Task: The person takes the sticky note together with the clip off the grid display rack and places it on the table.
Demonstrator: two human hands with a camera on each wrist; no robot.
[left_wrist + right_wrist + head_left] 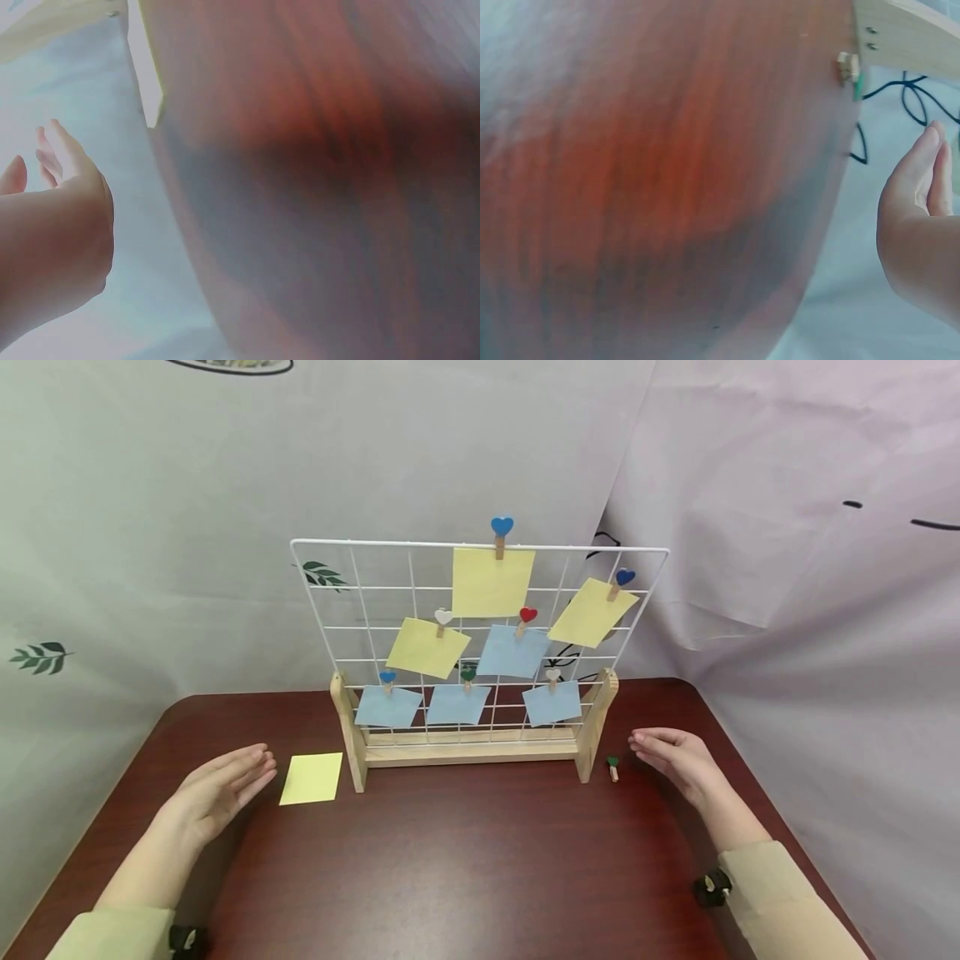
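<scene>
My left hand (225, 789) hovers over the left side of the table with its fingers extended, holding nothing. Just right of its fingertips lies a loose yellow sticky note (312, 778). On the other side, my right hand (678, 760) is held out with straightened fingers and holds nothing. A small clothespin with a green heart (613, 768) lies between it and the rack's right foot. A white wire grid rack (382, 628) on wooden feet stands between the hands. Heart-topped clothespins pin yellow notes (491, 583) and blue notes (459, 705) to it.
The dark red wooden table (465, 860) has rounded back corners. A pale fabric backdrop (480, 452) with printed leaves and black lines hangs close behind it. The rack's wooden base bar (472, 752) runs between its two feet near the back edge.
</scene>
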